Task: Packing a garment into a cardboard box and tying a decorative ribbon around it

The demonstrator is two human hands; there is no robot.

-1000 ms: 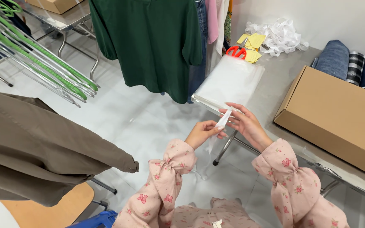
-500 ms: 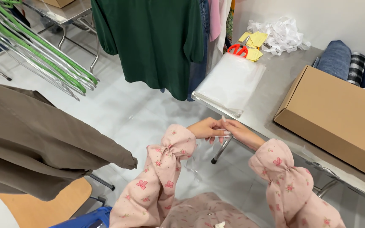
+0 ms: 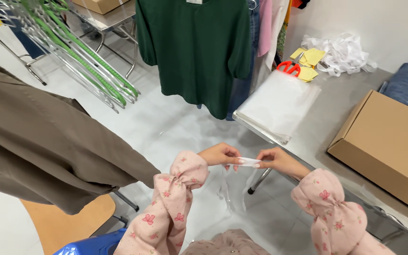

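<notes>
My left hand (image 3: 220, 155) and my right hand (image 3: 279, 160) meet in front of me, both pinching the top edge of a thin clear plastic bag (image 3: 234, 186) that hangs down between them over the floor. A white strip (image 3: 249, 162) at the bag's mouth runs between my fingertips. Both arms wear pink floral sleeves. Just beyond my hands, a stack of clear plastic bags (image 3: 279, 104) lies on the near corner of the grey table (image 3: 345, 118).
A cardboard box (image 3: 388, 146) sits on the table at right. Red scissors (image 3: 289, 68), yellow notes and white strips lie at the far end. A green shirt (image 3: 199, 47) hangs ahead, a brown garment (image 3: 38, 141) at left, green hangers (image 3: 86, 61) on a rack.
My hands have drawn back from the stack on the table and dropped lower. They now hold one bag by its top edge between them.
</notes>
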